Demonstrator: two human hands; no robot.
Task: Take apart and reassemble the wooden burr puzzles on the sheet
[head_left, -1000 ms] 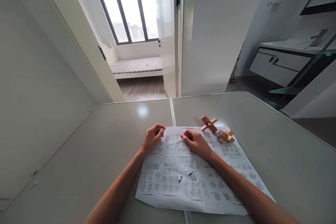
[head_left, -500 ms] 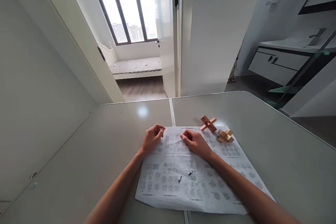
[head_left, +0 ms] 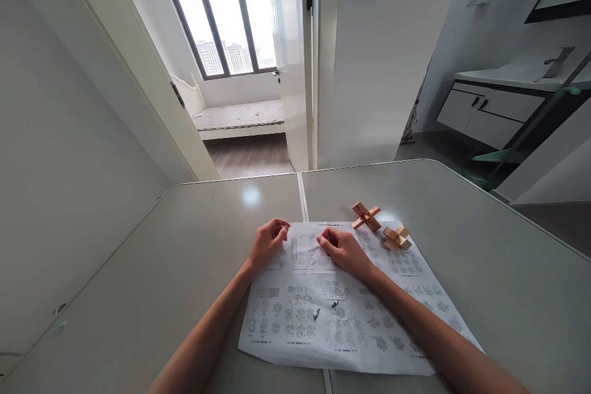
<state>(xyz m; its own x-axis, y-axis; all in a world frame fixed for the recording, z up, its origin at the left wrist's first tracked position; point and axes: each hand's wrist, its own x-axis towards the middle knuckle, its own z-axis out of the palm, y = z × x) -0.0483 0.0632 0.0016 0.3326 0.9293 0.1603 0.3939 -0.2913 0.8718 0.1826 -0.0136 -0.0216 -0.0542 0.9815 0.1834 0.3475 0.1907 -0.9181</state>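
Note:
A printed instruction sheet (head_left: 305, 295) with many small line diagrams lies on the table under both forearms. My left hand (head_left: 268, 239) rests at its upper left edge, fingers curled in and no object visible in them. Loosely closed, my right hand (head_left: 342, 247) lies on the upper middle of the paper, likewise with nothing showing in it. To its right, a reddish-brown wooden cross-shaped puzzle (head_left: 366, 217) stands tilted at the sheet's top edge. Beside that sits a paler wooden interlocking burr puzzle (head_left: 397, 238), on the paper's upper right corner.
The grey table (head_left: 194, 240) has a pale seam down its middle and rounded far corners. Two small dark marks or tears show on the lower part of the sheet. Beyond are an open door (head_left: 289, 61), a bed (head_left: 240, 116) and a sink cabinet (head_left: 494, 108).

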